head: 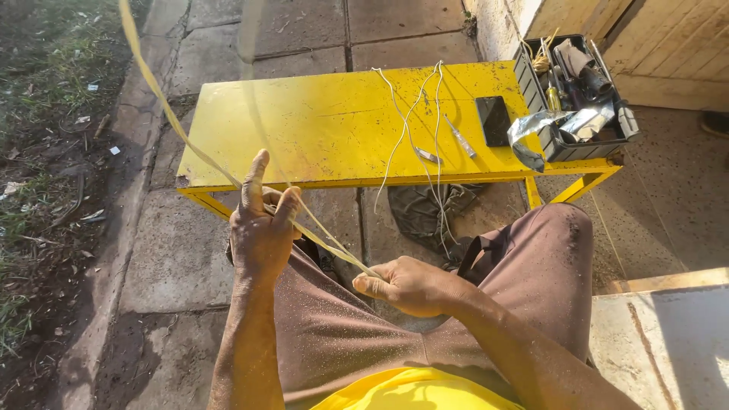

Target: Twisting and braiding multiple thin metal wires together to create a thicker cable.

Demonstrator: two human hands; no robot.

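A long pale yellow strip (176, 125), thin and flat, runs from the top left of the head view down over my lap. My left hand (260, 228) is raised with thumb and forefinger closed around the strip in front of the yellow table's near edge. My right hand (406, 283) rests above my right thigh and pinches the strip's lower end between thumb and fingers. The stretch of strip between the two hands is taut and slants down to the right.
A yellow metal table (304, 137) stands ahead, carrying thin white strands (406, 125), a small knife (460, 137), a metal piece (427, 156) and a dark phone (493, 120). A black toolbox (577, 91) sits at its right end. Grass lies left, paving below.
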